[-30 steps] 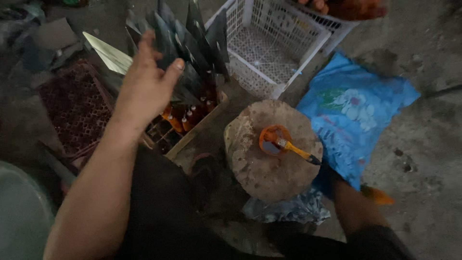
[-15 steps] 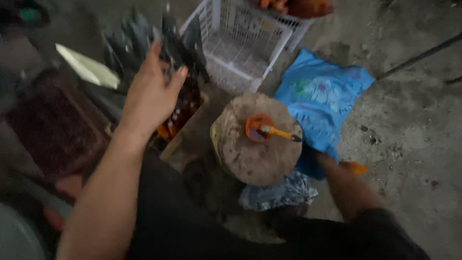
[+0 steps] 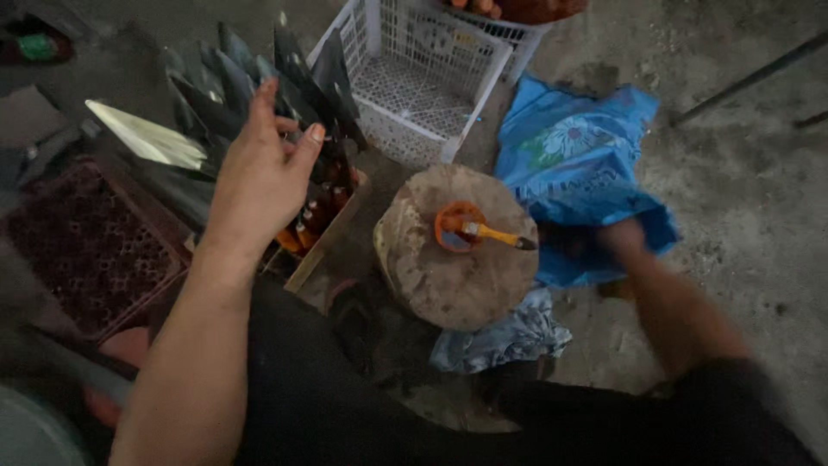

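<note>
My left hand (image 3: pixel 259 177) is raised over a bunch of dark knife blades (image 3: pixel 297 73) that stand point-up in a wooden box (image 3: pixel 321 250), their orange handles down inside. Its back faces me, the forefinger and thumb are apart, and the fingertips touch the blades. My right hand (image 3: pixel 623 237) is blurred, low on the right at the edge of a blue plastic bag (image 3: pixel 586 155); I cannot see whether it holds anything. Between my arms stands a round wooden block (image 3: pixel 457 276) with a small orange dish (image 3: pixel 453 231) and a yellow-handled brush (image 3: pixel 496 235) on it.
A white plastic basket (image 3: pixel 414 78) stands behind the block. A dark red crate (image 3: pixel 82 246) lies at the left, with a pale broad blade (image 3: pixel 147 138) above it. A blue-grey cloth (image 3: pixel 504 336) lies at the block's foot. The ground is grey concrete.
My left hand has stayed at the blades with its fingers curling slightly. My right arm has moved up towards the blue bag. My view has shifted.
</note>
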